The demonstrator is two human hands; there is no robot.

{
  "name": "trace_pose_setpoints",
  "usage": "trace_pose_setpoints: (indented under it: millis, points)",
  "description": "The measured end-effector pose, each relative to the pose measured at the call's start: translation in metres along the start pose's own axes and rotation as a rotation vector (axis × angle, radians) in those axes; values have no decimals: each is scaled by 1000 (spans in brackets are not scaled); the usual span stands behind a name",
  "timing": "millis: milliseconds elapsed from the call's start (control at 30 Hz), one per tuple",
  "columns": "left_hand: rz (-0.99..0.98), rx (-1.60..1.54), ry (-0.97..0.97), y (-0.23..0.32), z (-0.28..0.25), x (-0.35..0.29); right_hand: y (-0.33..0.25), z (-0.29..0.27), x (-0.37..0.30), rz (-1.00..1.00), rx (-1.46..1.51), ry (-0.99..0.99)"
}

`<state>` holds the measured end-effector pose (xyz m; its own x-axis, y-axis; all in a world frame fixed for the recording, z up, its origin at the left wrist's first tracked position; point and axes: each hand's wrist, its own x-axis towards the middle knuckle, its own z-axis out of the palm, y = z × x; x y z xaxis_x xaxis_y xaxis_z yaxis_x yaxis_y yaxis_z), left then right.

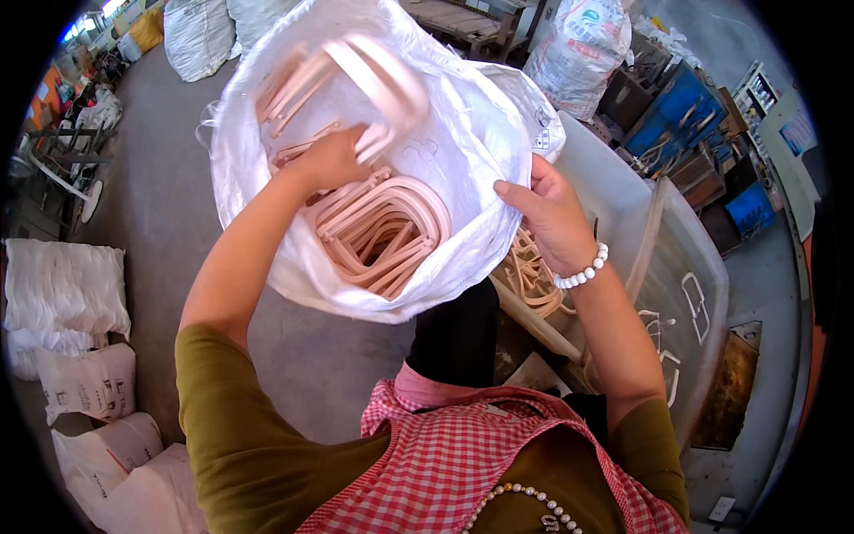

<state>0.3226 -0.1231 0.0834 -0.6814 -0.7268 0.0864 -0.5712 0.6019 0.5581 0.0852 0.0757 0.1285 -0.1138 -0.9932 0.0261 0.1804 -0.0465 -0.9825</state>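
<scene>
A large white woven sack point(480, 133) stands wide open in front of me. Inside its lower part lies a nested stack of pale pink, rounded plastic frames point(427, 209). My left hand point(334, 162) reaches into the sack, its fingers closed round the end of some pink plastic frames point(396, 84), which are smeared by motion above the stack. More frames lean by the sack's far left wall, partly blurred. My right hand point(551, 218), with a white bead bracelet at the wrist, pinches the sack's right rim between thumb and fingers.
To my right stand translucent plastic tubs point(614, 169); loose pink pieces point(532, 276) and white wire-like frames point(696, 307) lie in them. Full white sacks point(583, 58) stand farther back. Stacked folded sacks point(67, 289) and packed bags point(93, 378) lie on the floor at left.
</scene>
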Motion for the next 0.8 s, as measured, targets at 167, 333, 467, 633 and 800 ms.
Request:
trace_pose_setpoints:
  millis: [167,333,467,633,800]
  points:
    - [-81,340,-217,-47,25,6,-2,-7,11,29,-90,-34]
    - [-51,316,-207,-49,28,1,-24,-2,44,37,-495,118]
    - [-63,404,-258,-36,26,1,-47,-2,117,-278,-819,156]
    - [-19,402,-232,-35,25,5,-44,9,199,-344,-1237,110]
    - [-62,165,-296,-50,24,17,-58,31,201,-689,-864,269]
